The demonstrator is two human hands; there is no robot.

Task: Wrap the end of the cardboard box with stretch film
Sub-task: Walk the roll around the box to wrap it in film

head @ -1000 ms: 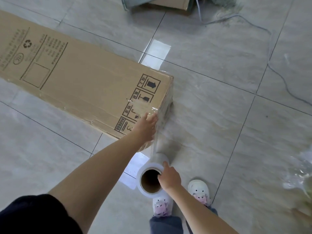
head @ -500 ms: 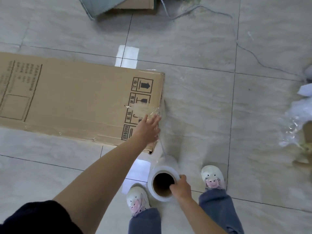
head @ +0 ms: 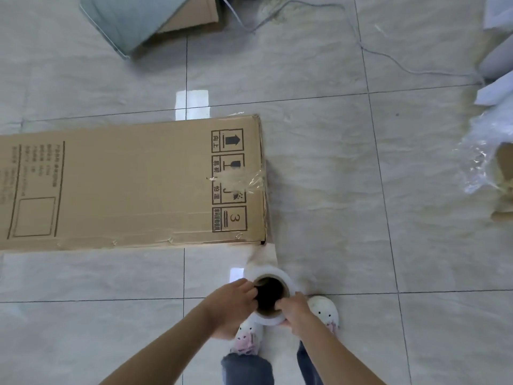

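A long brown cardboard box (head: pixel 133 187) lies flat on the tiled floor, its right end with printed handling symbols nearest me. A crumpled patch of stretch film (head: pixel 238 182) sticks to its top near that end. A sheet of film runs from the box's near right corner down to the film roll (head: pixel 270 294), which I hold upright in front of me. My left hand (head: pixel 231 302) grips the roll's left rim with fingers inside the core. My right hand (head: pixel 294 308) grips the right rim the same way.
My feet in white slippers (head: pixel 323 312) stand just below the roll. A grey-wrapped flat package (head: pixel 130 18) lies at the top left, a thin cord (head: pixel 388 55) trails across the far floor, and crumpled plastic film with cardboard (head: pixel 491 162) sits at the right edge.
My left hand has left the box top and come down to the roll's core. The film end stays stuck on the box. The view has shifted so the box lies level.
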